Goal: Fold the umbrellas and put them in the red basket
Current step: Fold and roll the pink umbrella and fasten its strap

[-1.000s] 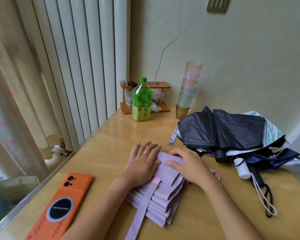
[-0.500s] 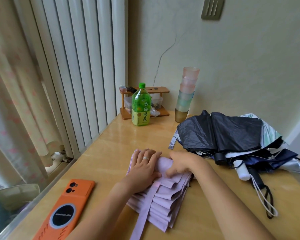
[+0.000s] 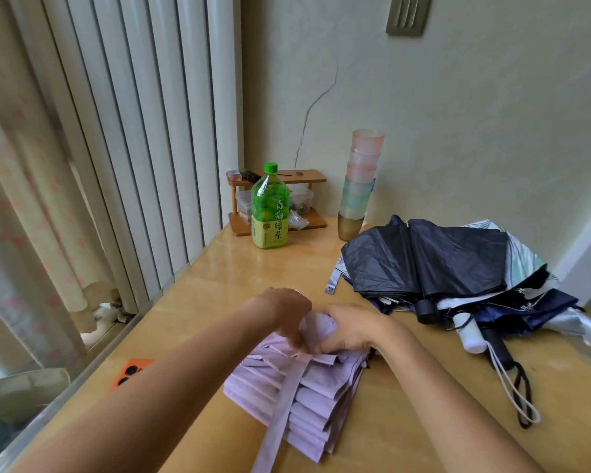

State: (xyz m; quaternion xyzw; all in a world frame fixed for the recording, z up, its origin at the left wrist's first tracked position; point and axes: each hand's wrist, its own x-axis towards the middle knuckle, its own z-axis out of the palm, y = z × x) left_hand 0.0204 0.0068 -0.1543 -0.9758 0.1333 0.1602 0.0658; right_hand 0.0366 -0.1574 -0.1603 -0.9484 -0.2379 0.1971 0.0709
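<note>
The lilac umbrella (image 3: 307,404) lies flat on the worktop (image 3: 239,278) in front of the person, its pleats stacked and its strap (image 3: 284,407) running toward the camera. Both grips are at its far end. The left grip (image 3: 284,315) pinches the cloth, and the right grip (image 3: 352,327) curls round the bunched tip. To the right, apart, lies a heap of unfolded umbrellas (image 3: 434,257), a black one on top.

Lilac umbrella (image 3: 316,394), pleats stacked flat, strap (image 3: 280,418) trailing toward me, top end bunched inside my fingers (image 3: 333,344), heap of dark umbrellas (image 3: 440,261) loosely collapsed, well right of my fingers
</note>
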